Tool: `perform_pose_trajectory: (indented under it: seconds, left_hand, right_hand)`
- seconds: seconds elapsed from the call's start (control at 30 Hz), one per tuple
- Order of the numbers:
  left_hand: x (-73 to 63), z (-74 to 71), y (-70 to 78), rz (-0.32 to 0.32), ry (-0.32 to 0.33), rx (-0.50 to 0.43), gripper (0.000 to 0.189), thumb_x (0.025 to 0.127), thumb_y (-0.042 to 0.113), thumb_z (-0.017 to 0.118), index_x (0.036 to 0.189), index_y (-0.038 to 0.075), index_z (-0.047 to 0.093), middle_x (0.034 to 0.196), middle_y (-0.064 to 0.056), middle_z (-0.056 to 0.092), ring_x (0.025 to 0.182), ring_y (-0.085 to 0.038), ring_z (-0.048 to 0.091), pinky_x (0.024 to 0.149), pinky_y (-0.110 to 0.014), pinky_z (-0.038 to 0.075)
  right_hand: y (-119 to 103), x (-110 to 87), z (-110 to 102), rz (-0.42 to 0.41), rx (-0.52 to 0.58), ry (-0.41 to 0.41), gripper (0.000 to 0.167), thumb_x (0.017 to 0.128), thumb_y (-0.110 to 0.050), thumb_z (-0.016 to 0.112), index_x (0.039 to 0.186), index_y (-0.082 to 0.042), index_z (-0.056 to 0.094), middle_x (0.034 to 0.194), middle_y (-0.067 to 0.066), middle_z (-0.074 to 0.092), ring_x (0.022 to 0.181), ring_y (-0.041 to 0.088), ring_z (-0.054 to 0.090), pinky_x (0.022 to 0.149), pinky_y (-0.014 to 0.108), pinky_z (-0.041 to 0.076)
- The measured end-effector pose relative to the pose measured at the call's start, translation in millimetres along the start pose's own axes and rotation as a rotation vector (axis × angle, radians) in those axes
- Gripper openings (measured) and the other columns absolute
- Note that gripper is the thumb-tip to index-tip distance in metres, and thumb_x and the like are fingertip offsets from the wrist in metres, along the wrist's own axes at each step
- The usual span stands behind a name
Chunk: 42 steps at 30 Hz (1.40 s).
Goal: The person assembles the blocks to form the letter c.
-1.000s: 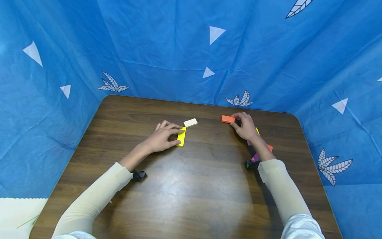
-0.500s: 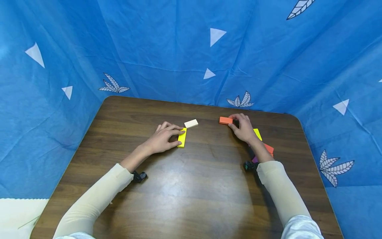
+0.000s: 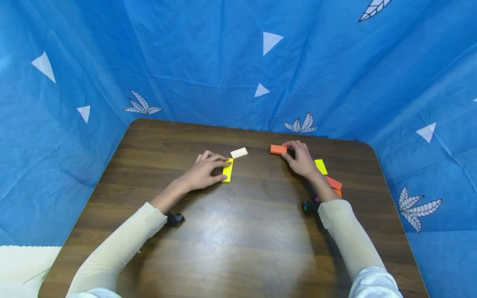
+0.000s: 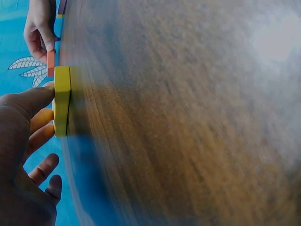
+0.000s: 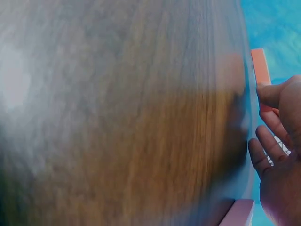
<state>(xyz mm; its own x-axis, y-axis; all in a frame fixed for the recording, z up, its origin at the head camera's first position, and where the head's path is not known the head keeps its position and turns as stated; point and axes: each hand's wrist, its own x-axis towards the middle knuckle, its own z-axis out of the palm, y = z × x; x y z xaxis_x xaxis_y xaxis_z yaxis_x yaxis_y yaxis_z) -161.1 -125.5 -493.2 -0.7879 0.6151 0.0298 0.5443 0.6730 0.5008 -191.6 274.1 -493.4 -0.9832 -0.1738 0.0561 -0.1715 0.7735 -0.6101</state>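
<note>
My left hand [image 3: 203,171] rests its thumb and fingertips on top of a yellow block [image 3: 229,174], which lies flat on the table. That block shows up close in the left wrist view, with fingers [image 4: 43,115] against its upper face. At the far right of the table, my right hand [image 3: 301,159] pinches an orange block [image 3: 278,149] by its right end, between thumb and index finger. It appears slightly raised off the tabletop in the right wrist view. Touching or nearly touching the yellow block's far end is a cream block [image 3: 239,153].
Beside and under my right forearm lie another yellow block [image 3: 321,167], a red-orange block [image 3: 334,183] and a partly hidden purple block [image 3: 317,198]. The wooden table [image 3: 238,240] is bordered by a blue curtain [image 3: 208,62] at the back and sides.
My right hand has moved a little left with the orange block, uncovering more of the blocks by its forearm. My left hand and its yellow block have stayed put.
</note>
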Motion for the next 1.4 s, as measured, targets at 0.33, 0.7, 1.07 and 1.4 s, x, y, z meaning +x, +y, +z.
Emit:
perform_pose_trajectory:
  seconds: [0.33,0.7,1.07,1.4]
  left_hand:
    - [0.5,-0.1,0.8,-0.001,0.001,0.011,0.054,0.101,0.039,0.077,0.151,0.025,0.065,0.160,0.007,0.058,0.133,-0.024,0.045,0.107,-0.049,0.031]
    - [-0.6,1.4,1.4,0.000,0.008,0.010,0.054,0.100,0.039,0.078,0.150,0.024,0.066,0.159,0.008,0.058,0.132,-0.024,0.046,0.107,-0.050,0.033]
    - [0.2,0.9,-0.4,0.010,0.017,0.001,0.053,0.100,0.038,0.079,0.150,0.024,0.066,0.159,0.008,0.059,0.133,-0.024,0.047,0.105,-0.049,0.032]
    - [-0.7,-1.5,0.0,0.002,0.006,-0.005,0.053,0.100,0.039,0.078,0.150,0.025,0.066,0.159,0.009,0.058,0.132,-0.024,0.047,0.106,-0.048,0.032]
  right_hand:
    - [-5,3.4,7,-0.037,0.027,-0.019,0.036,0.108,-0.021,0.068,0.140,-0.006,0.061,0.137,0.019,0.060,0.128,0.038,0.046,0.108,0.055,0.042]
    - [-12,4.4,11,-0.061,0.026,-0.032,0.035,0.107,-0.019,0.068,0.138,-0.005,0.061,0.135,0.019,0.060,0.125,0.037,0.047,0.107,0.053,0.042]
    - [-21,10.7,17,-0.084,0.028,-0.039,0.034,0.106,-0.017,0.068,0.137,-0.003,0.062,0.133,0.020,0.062,0.124,0.037,0.048,0.105,0.052,0.042]
    - [-28,15.5,23,-0.088,0.048,-0.041,0.034,0.105,-0.018,0.070,0.136,-0.005,0.062,0.132,0.017,0.063,0.122,0.035,0.048,0.104,0.050,0.041]
